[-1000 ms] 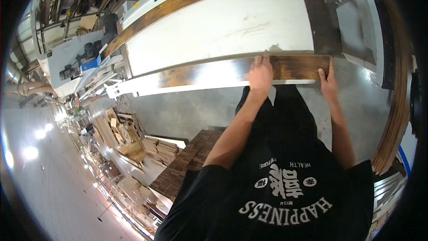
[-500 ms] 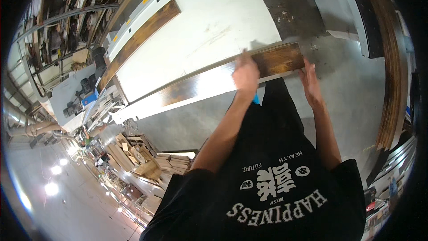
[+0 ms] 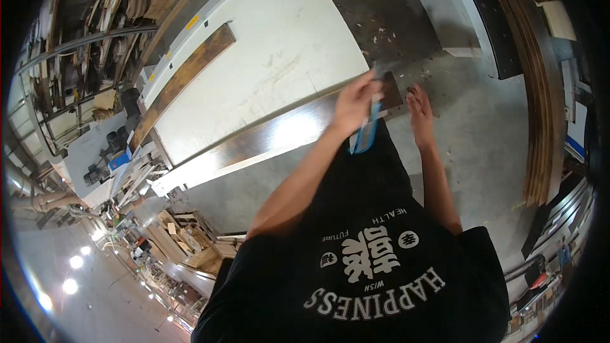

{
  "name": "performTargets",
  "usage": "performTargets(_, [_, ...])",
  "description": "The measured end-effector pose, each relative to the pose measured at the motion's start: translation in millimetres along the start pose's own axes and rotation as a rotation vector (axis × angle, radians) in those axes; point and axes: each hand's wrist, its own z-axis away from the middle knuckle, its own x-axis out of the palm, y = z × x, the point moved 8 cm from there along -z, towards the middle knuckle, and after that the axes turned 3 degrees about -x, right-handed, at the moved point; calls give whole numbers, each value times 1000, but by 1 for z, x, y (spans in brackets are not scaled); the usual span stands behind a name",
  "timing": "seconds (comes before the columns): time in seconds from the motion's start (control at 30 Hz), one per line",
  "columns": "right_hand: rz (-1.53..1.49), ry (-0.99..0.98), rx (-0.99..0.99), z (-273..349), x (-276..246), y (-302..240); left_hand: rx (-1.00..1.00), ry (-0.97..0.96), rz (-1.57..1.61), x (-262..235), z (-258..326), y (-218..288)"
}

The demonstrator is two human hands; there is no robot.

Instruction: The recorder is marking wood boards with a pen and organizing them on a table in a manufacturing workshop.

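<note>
A long dark-brown wooden board lies along the near edge of a white-topped table, with light glaring off its middle. Over the board's right end, my left hand is closed round a slim tool with a blue edge. Motion smears the tool, so its kind is unclear. Just beyond that end, my right hand is raised with the fingers stretched out and nothing in them. A small gap shows between it and the board.
A second brown board lies toward the table's far left, beside a pale metal rail. On the right stands a stack of long brown boards. Wood pieces are piled at the lower left. Scraps litter the grey floor.
My left hand has moved along the board toward its right end, and more of the blue-edged tool shows. My right hand has come away from the board's end. The whole view has shifted.
</note>
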Motion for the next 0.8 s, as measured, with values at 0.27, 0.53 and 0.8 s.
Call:
performTargets(0.27, [438,-194,-92,-64,51,-34,-216,730,672,-240,197,-73])
performTargets(0.53, [311,-43,-78,-72,51,-50,-219,1230,778,-321,303,-144])
performTargets(0.8, [436,-161,-134,-68,61,-135,282,1112,1304,-373,326,-233])
